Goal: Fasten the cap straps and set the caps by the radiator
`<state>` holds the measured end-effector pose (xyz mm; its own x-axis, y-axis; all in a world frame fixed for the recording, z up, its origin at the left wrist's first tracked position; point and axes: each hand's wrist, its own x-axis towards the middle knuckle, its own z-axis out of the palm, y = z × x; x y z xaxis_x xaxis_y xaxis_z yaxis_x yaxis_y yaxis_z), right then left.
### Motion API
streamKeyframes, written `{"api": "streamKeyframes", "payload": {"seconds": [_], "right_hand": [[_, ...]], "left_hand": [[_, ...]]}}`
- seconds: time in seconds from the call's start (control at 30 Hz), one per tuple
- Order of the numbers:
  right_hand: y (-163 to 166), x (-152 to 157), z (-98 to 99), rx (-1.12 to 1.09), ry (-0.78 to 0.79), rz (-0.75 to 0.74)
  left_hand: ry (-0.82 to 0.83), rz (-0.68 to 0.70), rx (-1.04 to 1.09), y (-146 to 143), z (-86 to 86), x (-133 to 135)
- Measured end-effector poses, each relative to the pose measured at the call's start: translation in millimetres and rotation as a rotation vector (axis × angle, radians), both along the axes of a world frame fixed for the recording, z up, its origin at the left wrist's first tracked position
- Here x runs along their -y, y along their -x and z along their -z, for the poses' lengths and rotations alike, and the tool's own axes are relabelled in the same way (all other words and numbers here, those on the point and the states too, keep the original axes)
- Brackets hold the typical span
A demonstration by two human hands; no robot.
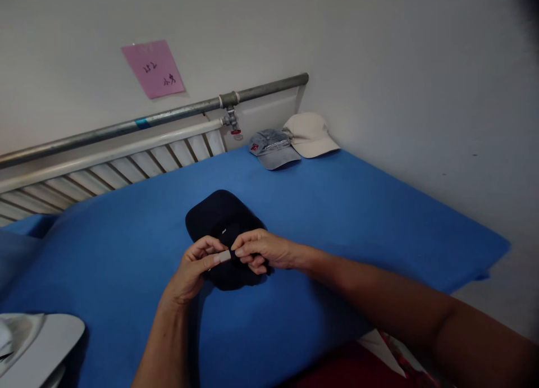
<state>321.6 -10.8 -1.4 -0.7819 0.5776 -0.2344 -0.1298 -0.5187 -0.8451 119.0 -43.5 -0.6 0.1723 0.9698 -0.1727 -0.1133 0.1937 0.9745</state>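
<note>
A dark baseball cap (215,209) lies on the blue cover, its brim pointing away from me and its inside partly showing. My left hand (189,269) pinches a small pale grey clasp or tab (224,256) on the cap's back strap between thumb and fingers. Close beside it, my right hand (263,249) is closed, thumb and index finger gripping the dark strap, the other fingers curled underneath. The fingertips of both hands nearly meet at the strap. Much of the strap is covered by my fingers.
A faded grey cap (273,144) and a cream cap (310,132) sit together at the back. White caps (54,340) with wide brims lie at the lower left. Behind the blue-covered surface (315,208) run a radiator (138,163) and a metal pipe (181,110); a wall bounds the right.
</note>
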Motion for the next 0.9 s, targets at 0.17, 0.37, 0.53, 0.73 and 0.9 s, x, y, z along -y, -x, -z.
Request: {"api": "streamKeyframes", "payload": {"seconds": [0.17,0.37,0.53,0.73,0.9], "right_hand": [[-1.3,-1.6,0.8,-0.029,0.009,-0.003],[-0.1,0.2,-0.2,-0.008,-0.010,0.003],[1.7,1.4,0.1,0.018,0.007,0.061],[0.9,2.0,-0.1,0.027,0.026,0.088],[0.8,2.5,-1.7,0.038,0.038,0.117]], "left_hand": [[-0.010,-0.015,0.002,-0.9,-0.4,-0.5],[-0.006,-0.017,0.005,-2.4,-0.4,-1.3],[0.003,-0.032,-0.015,-1.1,0.9,-0.4],[0.000,-0.040,0.001,0.2,2.1,-0.6],[-0.003,-0.028,0.004,1.5,4.6,-2.2]]}}
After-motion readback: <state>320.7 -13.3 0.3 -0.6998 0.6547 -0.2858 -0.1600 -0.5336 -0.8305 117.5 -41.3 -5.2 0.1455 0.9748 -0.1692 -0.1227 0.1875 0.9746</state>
